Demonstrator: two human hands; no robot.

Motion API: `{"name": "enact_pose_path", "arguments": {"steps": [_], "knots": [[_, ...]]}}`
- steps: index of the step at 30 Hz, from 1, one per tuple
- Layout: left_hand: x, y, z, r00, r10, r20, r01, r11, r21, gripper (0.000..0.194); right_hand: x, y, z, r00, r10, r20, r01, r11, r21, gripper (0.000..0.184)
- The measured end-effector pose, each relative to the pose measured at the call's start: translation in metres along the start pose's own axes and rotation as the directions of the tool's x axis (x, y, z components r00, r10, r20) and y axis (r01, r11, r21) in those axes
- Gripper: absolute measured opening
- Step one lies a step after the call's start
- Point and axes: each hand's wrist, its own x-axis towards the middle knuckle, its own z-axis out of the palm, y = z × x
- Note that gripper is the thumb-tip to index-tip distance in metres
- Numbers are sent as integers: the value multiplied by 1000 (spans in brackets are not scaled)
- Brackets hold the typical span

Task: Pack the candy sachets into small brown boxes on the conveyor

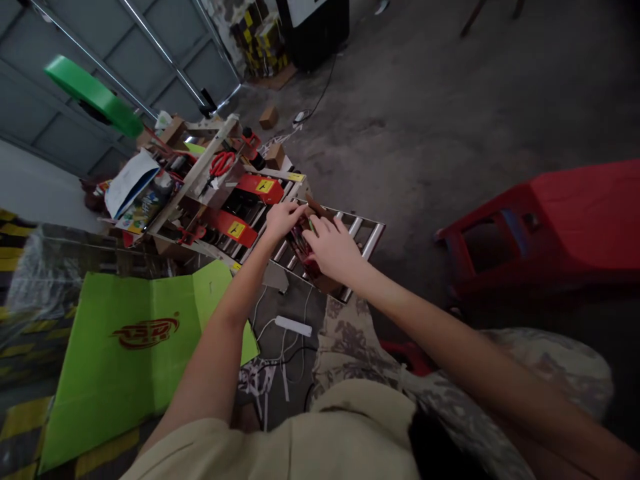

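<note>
A small open cardboard box (330, 285) rests on the roller conveyor (371, 241) in front of me, with dark red, shiny contents (303, 241) showing between my hands. My left hand (285, 219) is closed at the box's far left edge, its fingertips near the raised brown flap (320, 208). Over the contents lies my right hand (333, 248), its fingers spread and bent down into the box. A small green spot shows by its fingertips. Exactly what the contents are is hidden by my fingers.
A carton-sealing machine (235, 229) with red guards adjoins the conveyor; red-handled scissors (221, 164) lie on it. A green cardboard sheet (145, 360) stands at lower left. Below are a white power strip (293, 326) and cables. A red plastic chair (575, 227) is at right.
</note>
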Motion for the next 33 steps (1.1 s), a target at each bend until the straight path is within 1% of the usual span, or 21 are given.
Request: {"name": "enact_pose_path", "arguments": {"steps": [1, 3, 5, 7, 9, 10, 12, 14, 16, 18, 21, 23, 25, 27, 28, 30, 31, 33], "knots": [[0, -2, 0, 1000, 10, 3, -10, 999, -39, 50, 0, -4, 4, 1000, 2, -17, -2, 1000, 7, 48], [-1, -6, -1, 999, 30, 24, -27, 989, -145, 52, 4, -8, 16, 1000, 13, 23, -14, 999, 49, 51], [-5, -14, -5, 997, 61, 52, -44, 956, -291, 56, 14, -8, 30, 998, -5, 61, 0, 997, 77, 56], [-13, -24, -10, 993, 101, 62, -66, 904, -422, 59, 22, -5, 40, 999, -32, 31, 30, 997, 69, 56], [-22, -35, -14, 990, 126, 62, -81, 874, -479, 58, 26, -3, 47, 999, -44, -9, 44, 998, 40, 53], [-26, -40, -15, 989, 136, 65, -90, 879, -467, 58, 26, -2, 48, 999, -40, -13, 40, 999, 20, 51], [-33, -46, -14, 985, 164, 58, -129, 914, -386, 56, 24, -2, 50, 1000, -27, 5, 28, 999, -22, 47], [-37, -47, -10, 978, 204, 44, -183, 939, -291, 56, 22, -1, 53, 999, -25, 30, 27, 998, -52, 45], [-37, -44, -6, 974, 225, 11, -217, 948, -232, 57, 20, 1, 57, 999, -29, 36, 32, 997, -64, 45], [-35, -38, -1, 973, 226, -48, -231, 950, -210, 54, 19, 4, 64, 999, -27, 35, 29, 998, -50, 44], [-30, -26, 10, 968, 212, -133, -239, 939, -245, 49, 20, 10, 72, 999, -20, 42, 20, 1000, 19, 42], [-25, -16, 23, 971, 169, -168, -212, 934, -289, 48, 22, 16, 77, 999, -15, 45, 10, 995, 102, 40], [-16, -7, 39, 978, 87, -187, -140, 945, -294, 46, 25, 24, 82, 999, 35, 35, -42, 968, 249, 37], [-8, 0, 52, 985, -7, -172, -37, 966, -256, 43, 28, 33, 84, 998, 65, 11, -63, 900, 432, 35], [-4, 2, 57, 986, -52, -157, 16, 974, -225, 41, 30, 37, 85, 998, 63, -11, -49, 857, 513, 34], [0, 4, 62, 984, -125, -124, 106, 982, -154, 36, 30, 41, 82, 995, 66, -76, -4, 785, 619, 33], [1, 5, 63, 982, -154, -108, 141, 983, -114, 34, 29, 40, 78, 989, 93, -113, 2, 762, 647, 35], [1, 6, 63, 977, -201, -76, 199, 979, -34, 31, 25, 35, 64, 960, 199, -195, -17, 740, 672, 39]]}}
